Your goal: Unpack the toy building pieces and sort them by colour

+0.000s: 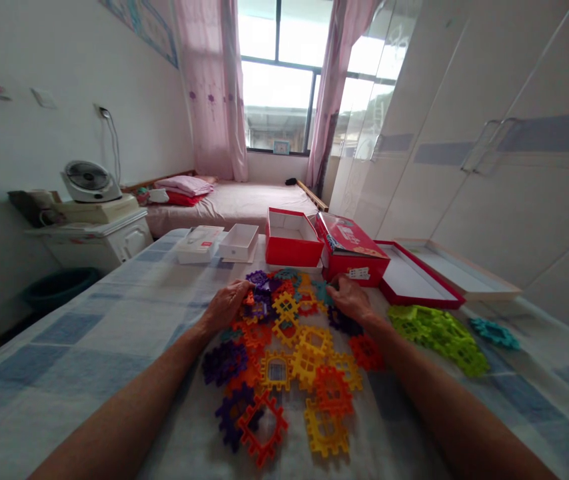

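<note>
A heap of interlocking plastic building pieces, yellow (309,357), orange (333,390) and purple (225,363), is spread over the checked cloth. My left hand (227,305) is at the heap's far left edge, its fingers curled round a small orange building piece (250,297) beside purple ones. Across the heap, my right hand (350,298) has its fingers closed at the edge of a teal building piece (321,292), just in front of the red printed box. Parts of the fingertips on both hands are hidden. Green building pieces (437,337) lie together to the right of my right forearm.
Behind the heap stand an open red box (292,248), a red printed box (354,250) and small white boxes (239,241). A red-rimmed lid (417,279) and a pale tray (464,270) lie to the right, near a separate teal piece (494,333).
</note>
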`<state>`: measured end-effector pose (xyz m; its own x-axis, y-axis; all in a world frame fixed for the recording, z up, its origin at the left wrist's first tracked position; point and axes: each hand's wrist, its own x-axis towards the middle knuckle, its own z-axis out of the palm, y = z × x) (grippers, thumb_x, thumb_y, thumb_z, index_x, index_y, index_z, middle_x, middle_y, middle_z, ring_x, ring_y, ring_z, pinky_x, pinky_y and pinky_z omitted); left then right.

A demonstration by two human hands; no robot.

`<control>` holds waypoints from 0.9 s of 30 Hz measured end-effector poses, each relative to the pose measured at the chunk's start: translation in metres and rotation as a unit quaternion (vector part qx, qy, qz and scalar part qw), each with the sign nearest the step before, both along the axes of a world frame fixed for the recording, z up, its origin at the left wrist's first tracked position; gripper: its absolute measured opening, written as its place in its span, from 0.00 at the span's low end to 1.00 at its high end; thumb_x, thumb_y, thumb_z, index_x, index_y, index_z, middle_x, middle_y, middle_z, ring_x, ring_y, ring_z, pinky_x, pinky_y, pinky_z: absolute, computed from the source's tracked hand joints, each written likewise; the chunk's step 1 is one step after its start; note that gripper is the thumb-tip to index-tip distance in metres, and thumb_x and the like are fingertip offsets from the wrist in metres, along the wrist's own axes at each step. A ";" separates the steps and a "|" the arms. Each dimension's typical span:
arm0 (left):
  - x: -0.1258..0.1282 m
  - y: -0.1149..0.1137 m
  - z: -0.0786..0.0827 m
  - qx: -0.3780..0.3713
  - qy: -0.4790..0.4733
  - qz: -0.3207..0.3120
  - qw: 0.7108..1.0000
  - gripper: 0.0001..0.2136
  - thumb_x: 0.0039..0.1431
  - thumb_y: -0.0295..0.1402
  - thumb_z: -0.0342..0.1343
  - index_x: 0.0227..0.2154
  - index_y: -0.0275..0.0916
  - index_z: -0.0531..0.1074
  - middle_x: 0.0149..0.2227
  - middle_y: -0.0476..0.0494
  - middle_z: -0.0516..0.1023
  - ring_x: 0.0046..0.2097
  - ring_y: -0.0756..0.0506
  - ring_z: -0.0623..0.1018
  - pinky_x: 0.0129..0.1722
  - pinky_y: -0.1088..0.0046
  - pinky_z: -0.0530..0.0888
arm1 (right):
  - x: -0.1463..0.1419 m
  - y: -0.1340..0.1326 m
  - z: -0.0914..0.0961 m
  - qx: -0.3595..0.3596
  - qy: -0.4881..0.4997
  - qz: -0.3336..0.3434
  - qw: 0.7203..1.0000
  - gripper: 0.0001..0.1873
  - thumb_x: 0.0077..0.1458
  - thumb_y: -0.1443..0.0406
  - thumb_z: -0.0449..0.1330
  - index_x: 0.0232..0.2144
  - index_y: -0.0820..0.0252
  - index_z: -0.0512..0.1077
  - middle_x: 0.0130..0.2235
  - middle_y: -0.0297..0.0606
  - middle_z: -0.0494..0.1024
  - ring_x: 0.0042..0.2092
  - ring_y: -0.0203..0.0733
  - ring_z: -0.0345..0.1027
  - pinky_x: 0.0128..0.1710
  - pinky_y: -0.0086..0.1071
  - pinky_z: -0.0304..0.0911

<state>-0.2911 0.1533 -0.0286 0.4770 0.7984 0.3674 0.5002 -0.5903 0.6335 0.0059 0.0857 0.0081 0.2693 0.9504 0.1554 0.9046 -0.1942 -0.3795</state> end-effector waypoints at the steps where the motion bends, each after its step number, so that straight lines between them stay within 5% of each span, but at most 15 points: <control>1: 0.000 0.000 0.000 0.002 0.002 0.001 1.000 0.24 0.64 0.43 0.32 0.41 0.40 0.74 0.43 0.43 0.74 0.45 0.45 0.75 0.48 0.71 0.68 | -0.002 0.000 -0.003 0.001 -0.015 -0.001 1.000 0.16 0.55 0.58 0.54 0.39 0.65 0.71 0.41 0.53 0.76 0.43 0.53 0.70 0.38 0.37 0.60; 6: -0.001 -0.001 0.001 0.013 0.013 -0.008 1.000 0.23 0.62 0.42 0.33 0.41 0.39 0.73 0.42 0.42 0.74 0.45 0.44 0.74 0.48 0.71 0.68 | -0.004 0.002 -0.011 -0.003 -0.116 0.003 0.993 0.19 0.53 0.52 0.56 0.38 0.61 0.72 0.46 0.53 0.74 0.47 0.52 0.69 0.41 0.37 0.62; 10: 0.000 -0.001 0.002 0.005 0.010 -0.003 1.000 0.23 0.62 0.42 0.33 0.41 0.39 0.73 0.42 0.43 0.74 0.44 0.45 0.75 0.47 0.71 0.69 | 0.002 0.005 -0.013 -0.005 -0.102 0.006 0.995 0.20 0.52 0.51 0.56 0.39 0.61 0.71 0.47 0.55 0.72 0.49 0.56 0.67 0.43 0.43 0.62; 16: 0.000 -0.003 0.003 -0.001 0.007 0.000 1.000 0.22 0.63 0.42 0.33 0.40 0.41 0.73 0.42 0.44 0.74 0.44 0.45 0.75 0.47 0.72 0.69 | 0.007 0.005 -0.012 0.002 -0.062 0.024 0.998 0.15 0.48 0.53 0.60 0.32 0.58 0.69 0.37 0.46 0.76 0.40 0.49 0.70 0.38 0.38 0.63; 23: 0.000 0.000 0.000 0.007 -0.004 -0.008 1.000 0.21 0.62 0.42 0.35 0.37 0.41 0.74 0.40 0.44 0.75 0.44 0.44 0.75 0.47 0.71 0.69 | 0.019 0.005 -0.012 0.009 0.170 0.075 0.983 0.12 0.39 0.58 0.63 0.25 0.60 0.70 0.29 0.40 0.75 0.30 0.42 0.67 0.28 0.31 0.60; 27: 0.000 0.000 0.000 -0.004 -0.006 -0.011 1.000 0.21 0.62 0.42 0.35 0.38 0.42 0.73 0.40 0.45 0.75 0.45 0.45 0.74 0.48 0.71 0.68 | 0.017 0.011 -0.001 0.029 0.218 0.086 0.972 0.10 0.42 0.59 0.58 0.25 0.62 0.71 0.27 0.37 0.74 0.29 0.38 0.65 0.27 0.29 0.58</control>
